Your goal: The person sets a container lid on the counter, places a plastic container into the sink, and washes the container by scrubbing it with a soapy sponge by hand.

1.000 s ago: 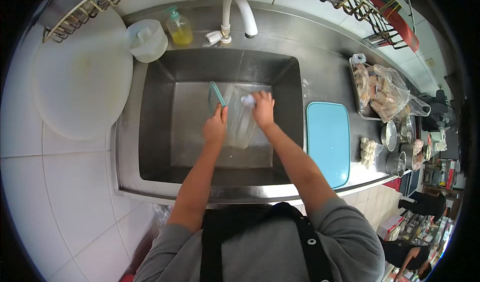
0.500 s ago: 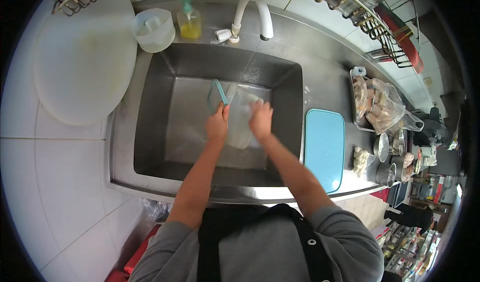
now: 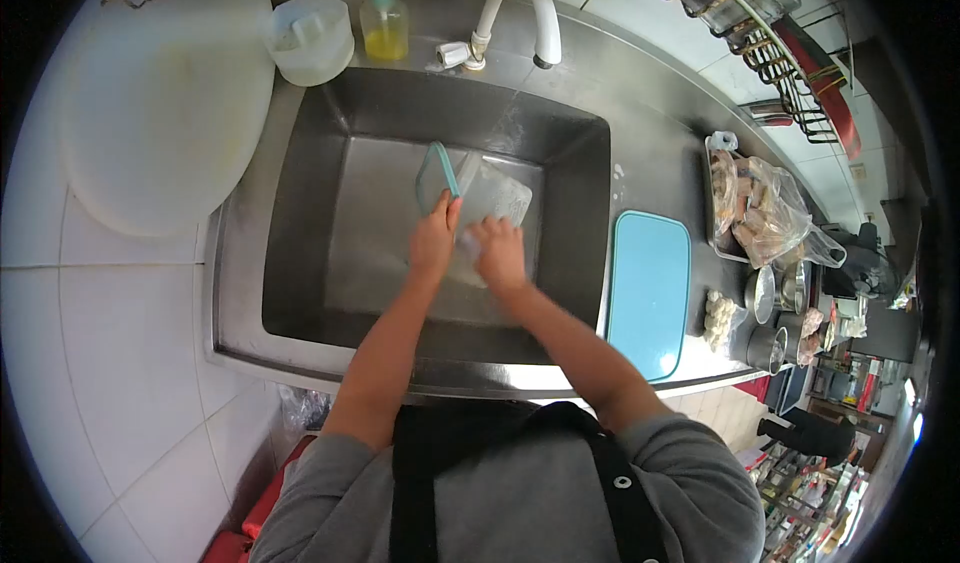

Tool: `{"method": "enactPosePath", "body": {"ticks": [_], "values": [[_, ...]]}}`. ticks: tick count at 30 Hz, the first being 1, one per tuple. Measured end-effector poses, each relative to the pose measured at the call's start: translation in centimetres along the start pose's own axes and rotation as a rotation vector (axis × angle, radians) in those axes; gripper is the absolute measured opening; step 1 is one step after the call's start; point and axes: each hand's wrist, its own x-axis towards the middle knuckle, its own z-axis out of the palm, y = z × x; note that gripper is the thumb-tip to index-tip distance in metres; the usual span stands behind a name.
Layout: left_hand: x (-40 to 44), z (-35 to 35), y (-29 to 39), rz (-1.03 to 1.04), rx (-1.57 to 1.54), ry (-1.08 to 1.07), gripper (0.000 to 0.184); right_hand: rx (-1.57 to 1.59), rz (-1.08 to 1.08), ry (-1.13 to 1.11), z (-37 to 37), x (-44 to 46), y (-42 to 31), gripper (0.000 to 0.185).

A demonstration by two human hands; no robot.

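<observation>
Inside the steel sink (image 3: 375, 263), a clear plastic container (image 3: 502, 195) with a teal rim is tilted on its side, its rim toward the left. My left hand (image 3: 433, 238) is closed on the rim near its lower end. My right hand (image 3: 499, 251) presses against the container's clear wall with curled fingers. A small whitish patch shows beside those fingertips, but what it is I cannot make out. The lower part of the container is partly hidden behind my right hand.
The white faucet (image 3: 548, 28) arches over the sink's back edge. Behind it stand a soap bottle (image 3: 385, 33) and a white tub (image 3: 312, 48). Right of the sink lie a blue lid (image 3: 650, 293) and a tray of bagged food (image 3: 765, 203). A white round board (image 3: 165, 103) leans left.
My right hand has moved down and left along the container, uncovering its upper right part. The left hand keeps its hold on the rim. The camera view has shifted slightly.
</observation>
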Motion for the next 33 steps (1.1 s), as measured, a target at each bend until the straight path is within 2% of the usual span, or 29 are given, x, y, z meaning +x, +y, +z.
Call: {"method": "enactPosePath", "body": {"ticks": [2,3,5,8,11,13,15,17,19,22,24,26,29,33], "values": [[0.0,-0.2,0.2,-0.003,0.151,-0.060,0.047,-0.074,0.096,0.204,-0.3,4.5,4.0,0.040],[0.1,-0.5,0.2,-0.004,0.228,-0.088,0.049,-0.059,0.131,0.202,-1.2,6.4,5.4,0.038],[0.2,0.4,-0.7,-0.003,0.188,-0.053,0.045,-0.085,0.143,0.181,-0.9,6.6,5.8,0.033],[0.4,0.9,-0.8,-0.010,0.067,-0.007,0.043,-0.013,0.000,0.035,0.3,-0.2,0.2,0.033],[-0.1,0.2,-0.4,-0.022,0.109,-0.062,0.043,-0.077,-0.005,0.112,0.9,0.6,1.5,0.033],[0.3,0.0,0.0,-0.021,0.134,-0.057,0.042,-0.094,0.170,0.180,-0.7,5.2,4.8,0.037],[-0.2,0.2,0.1,-0.019,0.101,-0.016,0.042,-0.057,0.181,0.227,-1.1,6.6,5.3,0.040],[0.2,0.8,-0.6,-0.030,0.085,-0.021,0.042,-0.155,0.110,0.172,0.7,3.1,2.2,0.041],[0.2,0.6,-0.4,-0.053,0.105,-0.052,0.043,0.021,-0.028,-0.010,0.1,-1.4,-2.0,0.043],[0.0,-0.4,0.0,-0.077,0.126,-0.087,0.045,0.107,-0.050,-0.073,-0.3,-1.9,-0.4,0.048],[0.3,1.1,-1.0,-0.066,0.037,-0.067,0.047,0.031,0.156,0.162,0.7,1.6,3.5,0.039],[0.2,0.1,0.1,-0.080,0.108,-0.113,0.049,0.053,0.217,0.205,-0.9,5.1,7.8,0.043],[0.3,-0.2,1.0,-0.101,0.150,-0.146,0.051,0.022,0.150,0.207,-0.4,1.6,5.9,0.047],[-0.1,0.8,-0.7,-0.049,0.093,-0.105,0.054,0.180,0.170,-0.012,-1.7,-4.5,0.1,0.047]]}}
